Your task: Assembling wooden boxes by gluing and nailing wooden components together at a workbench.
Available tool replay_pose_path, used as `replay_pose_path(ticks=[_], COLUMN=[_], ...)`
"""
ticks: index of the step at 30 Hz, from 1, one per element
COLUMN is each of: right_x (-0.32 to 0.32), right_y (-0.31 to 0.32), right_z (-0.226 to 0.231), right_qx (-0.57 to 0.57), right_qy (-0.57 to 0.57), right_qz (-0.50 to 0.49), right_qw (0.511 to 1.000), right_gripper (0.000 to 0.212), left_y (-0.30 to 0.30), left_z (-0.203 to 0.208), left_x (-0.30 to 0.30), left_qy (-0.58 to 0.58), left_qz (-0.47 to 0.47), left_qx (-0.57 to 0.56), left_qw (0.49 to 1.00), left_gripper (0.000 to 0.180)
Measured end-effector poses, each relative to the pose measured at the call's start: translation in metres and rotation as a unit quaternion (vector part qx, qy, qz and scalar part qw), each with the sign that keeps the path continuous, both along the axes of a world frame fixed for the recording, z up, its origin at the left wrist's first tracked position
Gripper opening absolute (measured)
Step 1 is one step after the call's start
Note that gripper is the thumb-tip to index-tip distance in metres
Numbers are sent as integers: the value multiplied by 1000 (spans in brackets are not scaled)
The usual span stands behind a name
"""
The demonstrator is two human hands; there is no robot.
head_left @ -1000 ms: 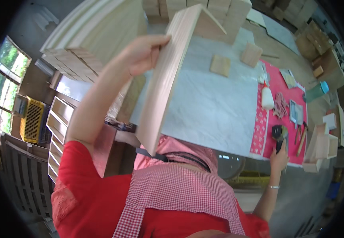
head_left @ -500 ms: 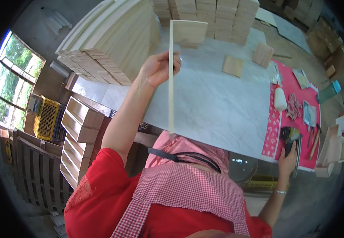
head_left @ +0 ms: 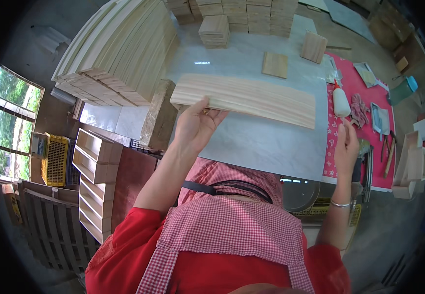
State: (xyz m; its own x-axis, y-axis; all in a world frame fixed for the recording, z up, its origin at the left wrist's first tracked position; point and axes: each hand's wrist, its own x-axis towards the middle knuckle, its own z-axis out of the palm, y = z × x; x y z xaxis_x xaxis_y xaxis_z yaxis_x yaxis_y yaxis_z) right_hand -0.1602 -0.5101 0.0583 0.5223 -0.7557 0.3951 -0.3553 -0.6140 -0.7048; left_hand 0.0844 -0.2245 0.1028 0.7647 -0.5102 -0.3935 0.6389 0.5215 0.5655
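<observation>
From where I sit, the pale surface [head_left: 251, 147] fills the middle of my head view. A tall stack of long planks [head_left: 119, 54] takes up its left side, and rows of blocks [head_left: 259, 17] are piled at its far edge. On the right lies the pink mat [head_left: 378, 171].

The board [head_left: 261, 98] lies crosswise over the middle of the surface, short of the mat; I cannot tell whether any part of it rests there. I have it by its near edge, toward the left end: my left hand [head_left: 195, 125] has its fingers clamped on it, thumb on top.

My right hand [head_left: 347, 144] is over the mat, fingertips just below the base of the white bottle [head_left: 340, 101]. Whether they touch it, or are apart or together, I cannot tell. A crumpled rag [head_left: 359, 110] lies beside the bottle. Past the board, a thin square [head_left: 275, 65] lies flat.
</observation>
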Motion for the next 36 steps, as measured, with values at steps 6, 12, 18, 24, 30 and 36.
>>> replay_pose_path(ticks=[6,12,18,24,30,36], right_x=[59,128,231,279,282,257], right_y=[34,1,-27,-39,-68,-55], right_z=[5,2,-3,-42,-38,-29], right_qx=[164,83,-17,-92,-45,158], right_qy=[-101,-17,216,274,344,197], right_qz=[105,115,84,73,108,186], right_qw=[976,990,973,954,931,950], right_gripper=[37,42,63,80,70,41], left_y=[-7,2,-1,-6,-23,-33], left_z=[-7,-28,-32,-30,-23,-19], left_x=[-5,-13,-19,-19,-13,-3], left_qy=[17,-10,-8,-6,-32,-21], left_qz=[14,1,-6,-6,-27,-13], left_qx=[26,39,48,73,82,83], left_qw=[999,999,999,997,996,996], left_gripper=[33,32,32,34,38,36])
